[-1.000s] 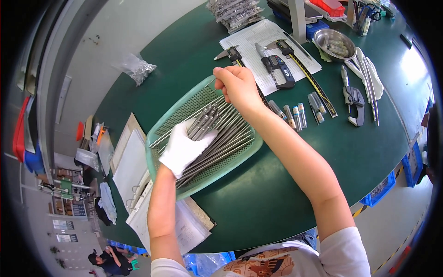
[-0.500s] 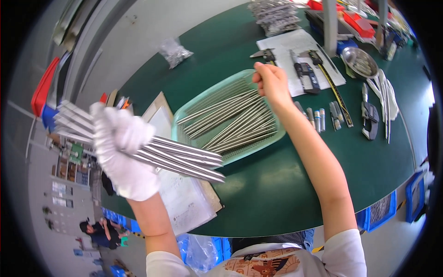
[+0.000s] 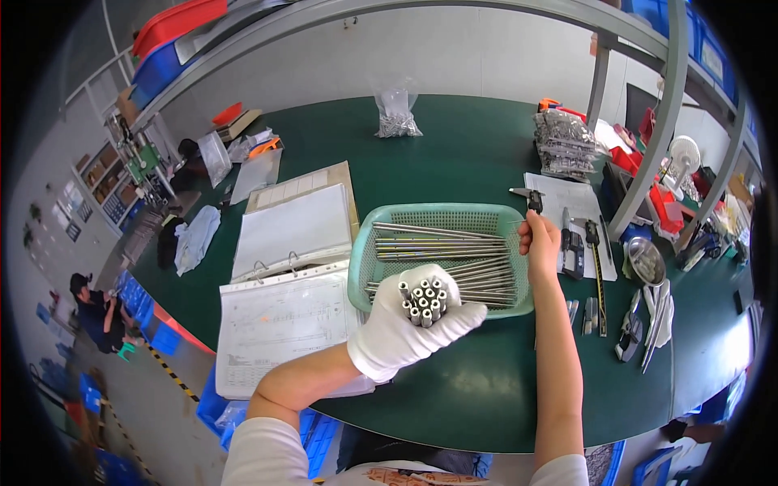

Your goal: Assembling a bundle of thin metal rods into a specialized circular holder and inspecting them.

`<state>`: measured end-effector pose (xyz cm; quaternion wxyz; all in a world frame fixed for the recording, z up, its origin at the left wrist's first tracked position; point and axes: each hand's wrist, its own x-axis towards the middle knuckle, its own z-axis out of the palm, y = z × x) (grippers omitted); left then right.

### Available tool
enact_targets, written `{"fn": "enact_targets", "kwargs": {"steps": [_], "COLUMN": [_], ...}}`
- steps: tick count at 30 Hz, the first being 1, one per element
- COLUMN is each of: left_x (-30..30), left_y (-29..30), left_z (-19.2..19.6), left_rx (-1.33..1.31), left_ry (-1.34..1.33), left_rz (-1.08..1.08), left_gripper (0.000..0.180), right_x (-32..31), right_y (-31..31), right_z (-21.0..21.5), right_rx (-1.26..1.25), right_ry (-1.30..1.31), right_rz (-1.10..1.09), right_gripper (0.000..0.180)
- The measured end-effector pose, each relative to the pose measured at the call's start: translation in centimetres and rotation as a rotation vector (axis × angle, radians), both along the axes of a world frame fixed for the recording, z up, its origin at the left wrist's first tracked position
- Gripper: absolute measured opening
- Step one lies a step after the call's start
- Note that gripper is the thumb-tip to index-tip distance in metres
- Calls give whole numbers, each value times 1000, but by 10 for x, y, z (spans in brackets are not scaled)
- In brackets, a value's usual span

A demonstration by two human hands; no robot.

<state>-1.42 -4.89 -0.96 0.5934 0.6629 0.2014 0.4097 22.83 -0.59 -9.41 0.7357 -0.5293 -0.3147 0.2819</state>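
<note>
My left hand, in a white glove, is closed round a bundle of metal tubes. Their hollow ends point up toward me, over the near side of a pale green plastic basket. Inside the basket lie many more long metal tubes. My right hand is bare, with its fingers curled together at the basket's right rim. A thin line shows by its fingertips, too fine to name. Just beyond that hand, a caliper lies on white paper.
An open ring binder lies left of the basket. To the right are another caliper, a micrometer, a metal bowl and a white glove. Bagged parts are stacked near a grey shelf post.
The view has turned. My left hand has swung the bundle from left of the basket to its near side, tipping the tube ends toward me. My right hand stays curled by the basket's right side.
</note>
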Motion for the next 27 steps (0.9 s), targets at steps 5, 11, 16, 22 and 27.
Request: {"fn": "enact_targets", "kwargs": {"steps": [5,11,16,22,27], "left_x": [-7,4,2,-2,-16], "left_y": [11,14,18,4,0], "left_z": [20,18,16,20,11], "left_rx": [145,95,-128,9,294], "left_ry": [137,80,-35,-32,-12], "left_rz": [-229,-152,-28,8,-61], "left_gripper": [25,25,21,24,35], "right_x": [2,0,3,-14,-50], "right_y": [-1,1,1,-27,-73], "right_z": [3,3,-7,17,90], "right_rx": [1,4,-26,29,321], "right_ry": [-1,-58,-171,-252,-496], "right_rz": [-26,-22,14,0,222], "right_gripper": [34,36,37,38,36]}}
